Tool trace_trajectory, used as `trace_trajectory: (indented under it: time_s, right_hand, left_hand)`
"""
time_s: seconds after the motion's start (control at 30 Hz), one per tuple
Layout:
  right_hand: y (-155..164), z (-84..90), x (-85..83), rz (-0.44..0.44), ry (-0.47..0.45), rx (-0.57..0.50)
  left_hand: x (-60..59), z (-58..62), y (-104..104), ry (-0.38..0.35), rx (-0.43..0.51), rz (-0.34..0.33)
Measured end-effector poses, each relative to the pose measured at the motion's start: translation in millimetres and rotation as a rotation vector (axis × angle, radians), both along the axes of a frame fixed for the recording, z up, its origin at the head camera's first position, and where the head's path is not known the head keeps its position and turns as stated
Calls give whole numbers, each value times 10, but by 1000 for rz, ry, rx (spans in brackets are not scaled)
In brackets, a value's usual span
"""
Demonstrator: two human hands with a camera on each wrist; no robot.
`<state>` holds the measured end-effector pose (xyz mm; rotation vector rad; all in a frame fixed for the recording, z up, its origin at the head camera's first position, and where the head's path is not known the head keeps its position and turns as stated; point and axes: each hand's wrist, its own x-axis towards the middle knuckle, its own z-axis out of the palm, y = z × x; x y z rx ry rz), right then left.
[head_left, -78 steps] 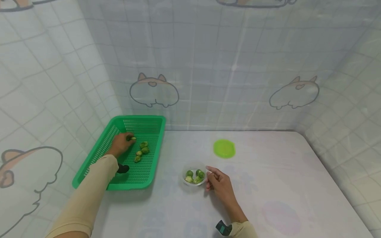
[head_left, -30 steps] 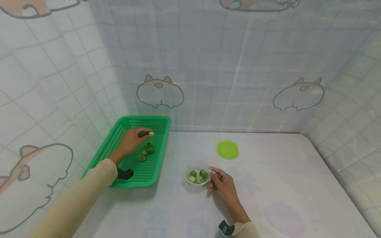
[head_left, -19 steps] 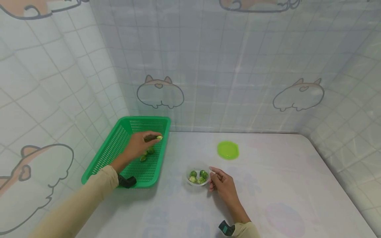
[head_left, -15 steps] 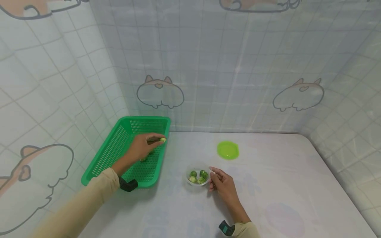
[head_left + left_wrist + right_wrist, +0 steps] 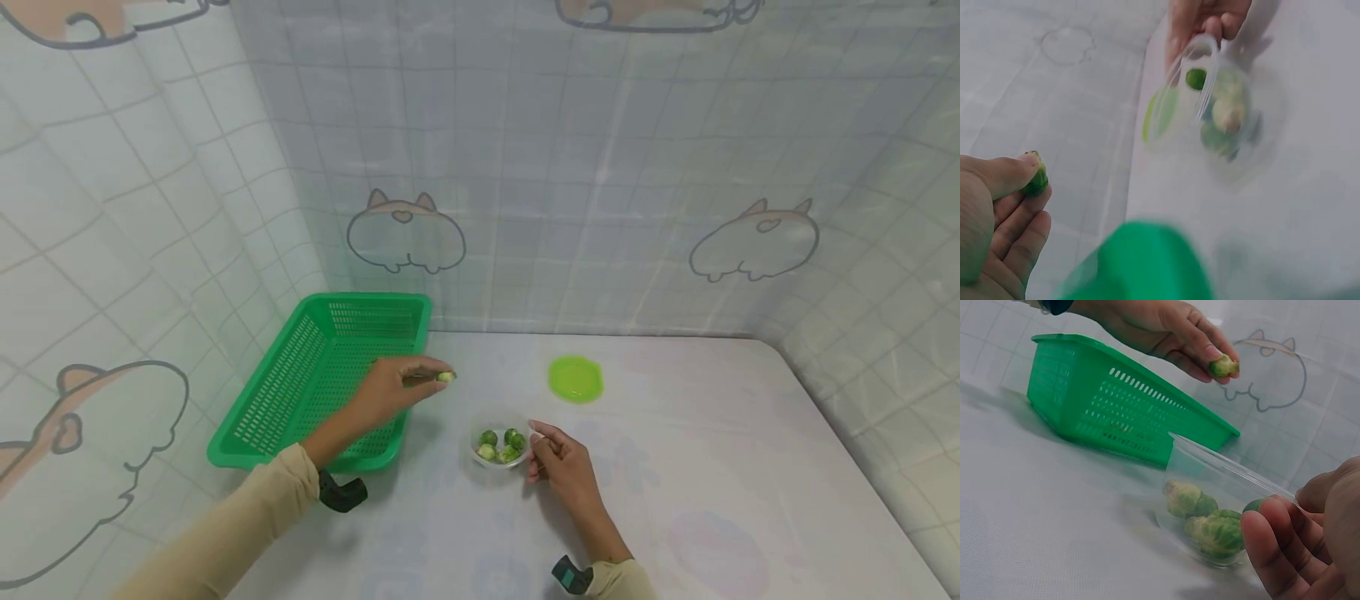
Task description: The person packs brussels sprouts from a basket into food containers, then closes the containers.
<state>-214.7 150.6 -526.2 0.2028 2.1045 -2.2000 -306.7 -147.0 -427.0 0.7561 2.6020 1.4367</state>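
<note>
In the air over the surface (image 5: 675, 400), just right of the green basket (image 5: 322, 383) and to the far left of the clear cup (image 5: 1194, 469), one small Brussels sprout (image 5: 446, 377), green with a pale end. Pinched there between thumb and fingers of the left hand (image 5: 393, 387), well above the surface and apart from the cup. Near the middle of the surface, right of the basket, the cup again, upright, with several other sprouts (image 5: 1219, 534) grouped low inside. At the cup's right side, the right hand (image 5: 562, 458), holding the rim narrowly with thumb and fingers. Farther off, behind the cup and slightly right, flat on the surface, a lime-green disc (image 5: 575, 379). At the left, partly hidden behind the left hand and forearm, the basket, slotted along the walls. On both arms, beige sleeves (image 5: 285, 492), with a black device (image 5: 343, 492) below the left wrist and another at the right. Along the far side, pale sheeting (image 5: 525, 167) with grid lines and cartoon animals.
</note>
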Motion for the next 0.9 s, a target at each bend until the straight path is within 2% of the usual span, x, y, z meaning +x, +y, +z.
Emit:
trace_trajectory:
  time_s: [0.17, 0.37, 0.63, 0.9]
  right_hand:
    - [10, -21, -8, 10, 1, 10]
    - [3, -11, -13, 6, 0, 12]
    - [3, -10, -13, 4, 4, 8]
    - [-5, 16, 1, -1, 6, -13]
  left_hand:
    - [86, -55, 167, 5, 7, -68]
    - [172, -168, 348, 5, -39, -137]
    - [268, -255, 578, -16, -76, -196]
    - [393, -354, 746, -92, -93, -217]
